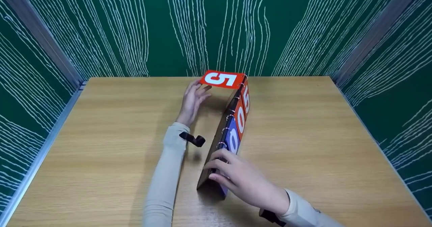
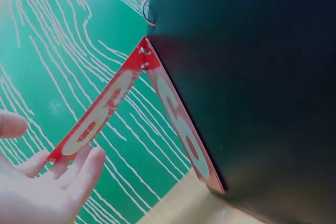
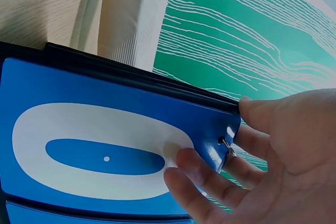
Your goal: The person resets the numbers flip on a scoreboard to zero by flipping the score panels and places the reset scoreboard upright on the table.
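Observation:
A flip scoreboard (image 1: pixel 216 146) with a black cover stands like a tent on the table, its number cards hung on metal rings along the top. At its far end, a red card (image 1: pixel 222 79) with a white 5 is swung out to the left. My left hand (image 1: pixel 192 100) supports that card's free edge on its fingers, thumb apart from it. In the left wrist view the card's underside (image 2: pixel 97 116) shows a 6. My right hand (image 1: pixel 244 178) grips the near top end, with fingertips on a blue 0 card (image 3: pixel 105 187) in the right wrist view.
The scoreboard stands on a light wooden table (image 1: pixel 303 135). Green walls (image 1: pixel 236 27) with white wavy lines rise behind and at both sides, with grey corner posts (image 1: pixel 374 31). A black wrist camera mount (image 1: pixel 192 139) sits on the left sleeve, near the scoreboard's back.

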The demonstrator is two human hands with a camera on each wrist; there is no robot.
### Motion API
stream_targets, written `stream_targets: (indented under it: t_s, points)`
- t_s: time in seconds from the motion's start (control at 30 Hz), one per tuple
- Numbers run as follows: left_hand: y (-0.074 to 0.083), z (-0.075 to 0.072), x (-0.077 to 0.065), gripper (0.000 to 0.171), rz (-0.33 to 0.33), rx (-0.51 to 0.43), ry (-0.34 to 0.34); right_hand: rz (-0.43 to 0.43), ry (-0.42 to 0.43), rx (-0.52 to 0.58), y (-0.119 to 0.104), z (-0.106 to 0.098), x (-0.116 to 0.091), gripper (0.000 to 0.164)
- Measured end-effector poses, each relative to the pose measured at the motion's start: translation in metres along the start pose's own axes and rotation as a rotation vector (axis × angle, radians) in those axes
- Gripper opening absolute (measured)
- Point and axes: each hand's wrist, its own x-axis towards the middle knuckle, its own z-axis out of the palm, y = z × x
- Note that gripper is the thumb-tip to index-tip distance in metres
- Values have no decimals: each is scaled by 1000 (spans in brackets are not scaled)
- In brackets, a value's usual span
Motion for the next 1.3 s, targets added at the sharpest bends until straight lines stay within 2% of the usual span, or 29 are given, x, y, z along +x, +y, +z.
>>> stream_targets:
  t_s: [0.1, 0.23, 0.37, 0.63, 0.87, 0.97, 1.17, 1.3]
  points:
    - [1, 4, 1, 52, 24, -50, -17, 4, -12, 0, -1, 1, 1, 23]
    - [4, 10, 0, 52, 57, -66, -88, -10, -2, -3, -1, 1, 2, 23]
    - [10, 20, -3, 51, 81, 3, -157, -21, 10, -4, 0, 1, 3, 22]
    - [19, 29, -7, 53, 128, 228, -245, 6, -31, 8, -1, 1, 5, 23]
    - [27, 43, -20, 57, 195, 279, -320, -32, 1, -11, 1, 2, 2, 22]
    - [27, 50, -24, 57, 219, 328, -357, -38, 3, -6, 1, 2, 2, 22]
    - [21, 62, -27, 57, 186, 476, -413, -39, 3, 10, 2, 2, 1, 22]
    - [19, 67, -26, 56, 148, 525, -462, -64, 38, -5, 3, 3, 2, 20]
